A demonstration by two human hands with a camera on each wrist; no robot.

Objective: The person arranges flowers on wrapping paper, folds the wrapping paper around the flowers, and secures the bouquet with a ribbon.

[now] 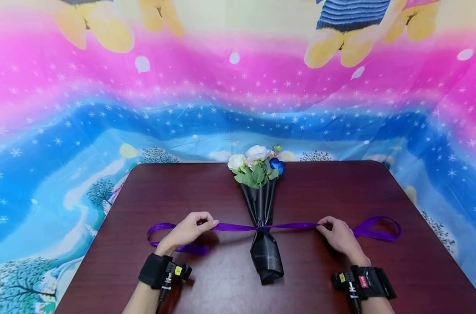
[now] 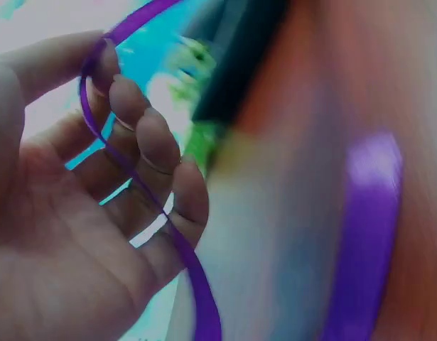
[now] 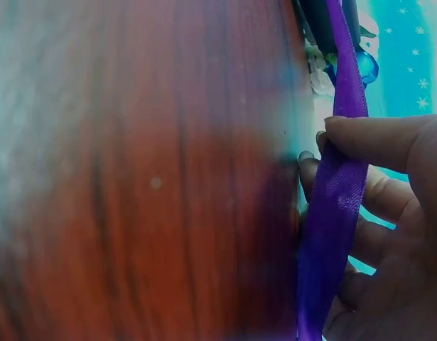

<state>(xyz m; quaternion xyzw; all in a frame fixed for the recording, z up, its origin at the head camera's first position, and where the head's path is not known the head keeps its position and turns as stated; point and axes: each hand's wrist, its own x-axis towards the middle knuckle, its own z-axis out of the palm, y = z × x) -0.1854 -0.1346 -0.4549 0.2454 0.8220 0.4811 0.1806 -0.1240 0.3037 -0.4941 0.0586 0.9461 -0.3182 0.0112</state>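
Observation:
A bouquet [image 1: 259,174] of white, pale pink and blue flowers, wrapped in black paper [image 1: 266,255], lies on the table with its blooms toward the far edge. Across its narrow waist runs a purple ribbon [image 1: 238,227], stretched out to both sides. My left hand [image 1: 190,227] pinches the ribbon between thumb and forefinger on the left; in the left wrist view the rest of the ribbon [image 2: 193,273] trails past the palm. On the right, my right hand [image 1: 340,235] pinches the other length, and in the right wrist view the ribbon [image 3: 335,195] passes under the thumb.
The dark red-brown table [image 1: 175,187] has rounded far corners. Behind it hangs a pink and blue cloth [image 1: 238,96] with snowflakes. The ribbon's loose right end [image 1: 379,229] loops above the tabletop beyond the right hand. Each wrist wears a black strap [image 1: 153,270] with a small camera.

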